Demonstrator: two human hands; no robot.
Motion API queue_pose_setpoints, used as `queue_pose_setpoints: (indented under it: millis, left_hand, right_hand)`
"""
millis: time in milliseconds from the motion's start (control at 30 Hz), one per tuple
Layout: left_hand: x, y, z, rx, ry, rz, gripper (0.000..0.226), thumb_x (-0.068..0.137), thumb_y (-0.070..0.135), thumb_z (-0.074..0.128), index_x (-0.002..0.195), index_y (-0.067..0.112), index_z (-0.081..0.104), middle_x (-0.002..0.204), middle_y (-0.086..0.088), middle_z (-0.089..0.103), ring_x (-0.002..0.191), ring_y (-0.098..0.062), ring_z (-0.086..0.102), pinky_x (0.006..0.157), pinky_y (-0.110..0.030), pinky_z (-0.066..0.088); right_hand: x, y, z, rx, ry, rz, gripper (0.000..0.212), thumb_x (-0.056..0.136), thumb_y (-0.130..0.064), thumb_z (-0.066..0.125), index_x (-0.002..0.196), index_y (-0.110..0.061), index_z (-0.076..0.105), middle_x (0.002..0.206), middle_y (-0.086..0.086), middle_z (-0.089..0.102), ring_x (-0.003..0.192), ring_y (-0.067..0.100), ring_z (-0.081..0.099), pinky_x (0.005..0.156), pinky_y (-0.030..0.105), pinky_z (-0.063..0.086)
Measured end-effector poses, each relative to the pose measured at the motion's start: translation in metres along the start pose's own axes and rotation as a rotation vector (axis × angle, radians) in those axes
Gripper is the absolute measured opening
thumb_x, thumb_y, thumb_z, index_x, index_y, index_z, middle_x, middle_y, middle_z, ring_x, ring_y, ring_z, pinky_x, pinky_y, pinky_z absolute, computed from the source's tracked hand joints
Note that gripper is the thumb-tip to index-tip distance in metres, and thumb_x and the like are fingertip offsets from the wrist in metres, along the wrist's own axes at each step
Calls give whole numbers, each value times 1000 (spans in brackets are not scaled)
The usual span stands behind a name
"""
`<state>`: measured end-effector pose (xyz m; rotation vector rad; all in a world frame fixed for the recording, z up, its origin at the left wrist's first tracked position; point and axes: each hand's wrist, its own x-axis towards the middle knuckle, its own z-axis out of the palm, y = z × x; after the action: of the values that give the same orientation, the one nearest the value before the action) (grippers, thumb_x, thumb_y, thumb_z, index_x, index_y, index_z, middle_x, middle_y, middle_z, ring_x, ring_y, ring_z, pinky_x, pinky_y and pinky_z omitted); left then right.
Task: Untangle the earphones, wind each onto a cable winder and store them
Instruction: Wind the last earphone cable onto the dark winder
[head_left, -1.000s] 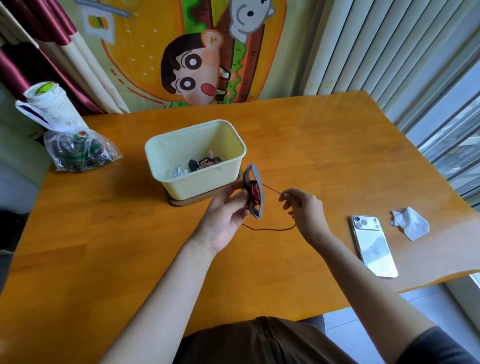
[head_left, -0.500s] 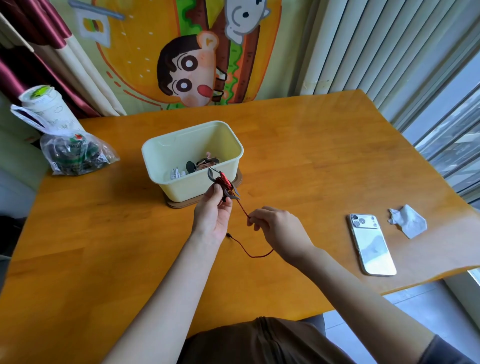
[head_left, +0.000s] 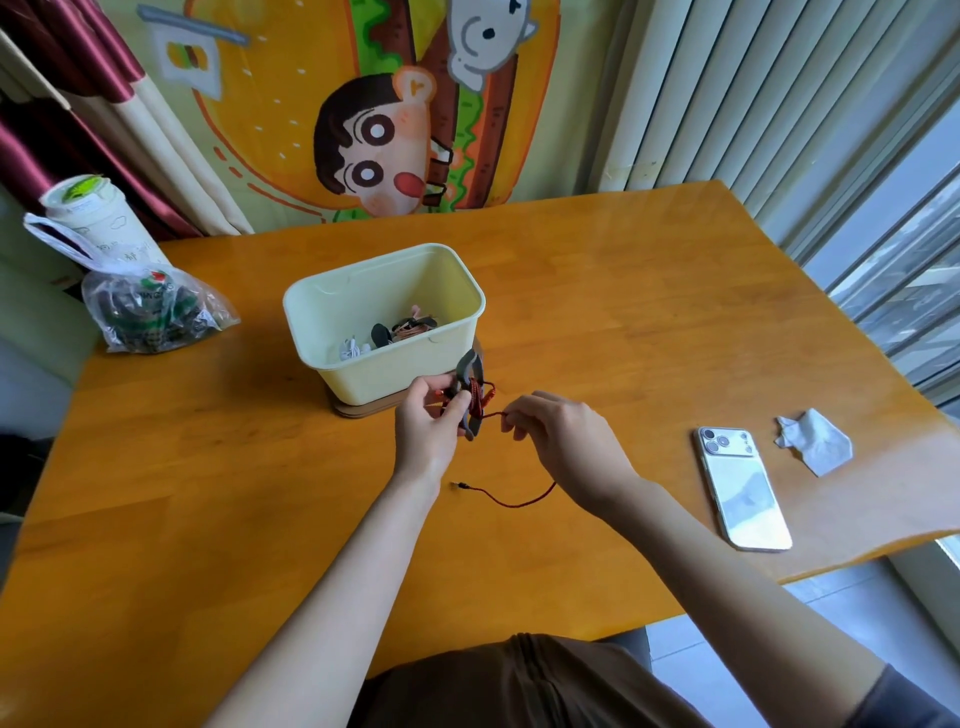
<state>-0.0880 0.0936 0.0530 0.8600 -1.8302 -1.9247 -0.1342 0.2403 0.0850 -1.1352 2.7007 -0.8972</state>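
We are curling the fingers and thumb of our left hand (head_left: 426, 423) round the grey cable winder (head_left: 470, 387), holding it upright just in front of the cream box (head_left: 387, 376). The fingertips of our right hand (head_left: 563, 441) are pinching the red earphone cable (head_left: 514, 502) right beside the winder, with the other fingers loosely bent.

Most of the cable is sitting in red turns on the winder. A short tail is trailing from under the right hand across the table (head_left: 597, 312) to the plug (head_left: 459, 486), near our left wrist.

A brownish wound set (head_left: 413, 327) and a white set (head_left: 351, 350) are already lying in the box, so we are judging the job well advanced. We are left with winding on the tail, tucking the plug and dropping the winder into the box.

A phone (head_left: 744, 496) and a crumpled tissue (head_left: 815, 441) are lying well off to the right.
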Motion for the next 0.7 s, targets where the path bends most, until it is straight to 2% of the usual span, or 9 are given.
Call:
queue_pose_setpoints:
  millis: [100,200,300,400,567,700]
  left_hand:
    - [-2,-3,-3,97,-73,84,22,90,5,63,89,26,57,99,-5,67,86,-16,62,64,-22,50]
    - [-7,-6,0,188,-194,108,21,90,7,64,88,27,59,97,-4,67,91,-21,62,65,-23,49]
    - [-8,0,3,226,-309,86,19,90,9,64,89,27,60,97,-7,65,86,-21,63,66,-27,52]
    - [-9,9,0,190,-396,37,16,91,7,62,91,23,60,101,-13,64,69,-12,60,56,-20,49]
    - [-13,10,-6,141,-482,-31,11,91,4,60,99,12,60,105,-19,64,79,-19,59,55,-20,48]
    - [-16,16,-7,19,-612,-65,13,90,5,59,101,12,59,94,-8,66,80,-15,61,57,-20,47]
  right_hand:
    - [8,8,-13,-20,46,38,21,93,-6,49,90,-16,68,87,-7,63,76,16,62,62,35,51]
    - [18,13,-24,-105,57,37,19,96,-16,50,91,-20,68,86,-11,62,75,13,61,57,30,46]
    - [22,18,-26,-141,49,19,18,97,-19,50,94,-18,68,89,-8,64,74,15,61,54,27,42]
    - [21,23,-24,-72,74,12,15,95,-13,53,95,-14,68,91,-3,61,68,14,56,59,35,49]
    - [21,29,-22,-6,132,5,10,91,-14,60,92,-13,70,90,-2,61,69,16,58,62,39,53]
    - [21,33,-16,64,124,100,13,92,-14,58,93,-12,71,88,0,62,67,17,58,63,38,51]
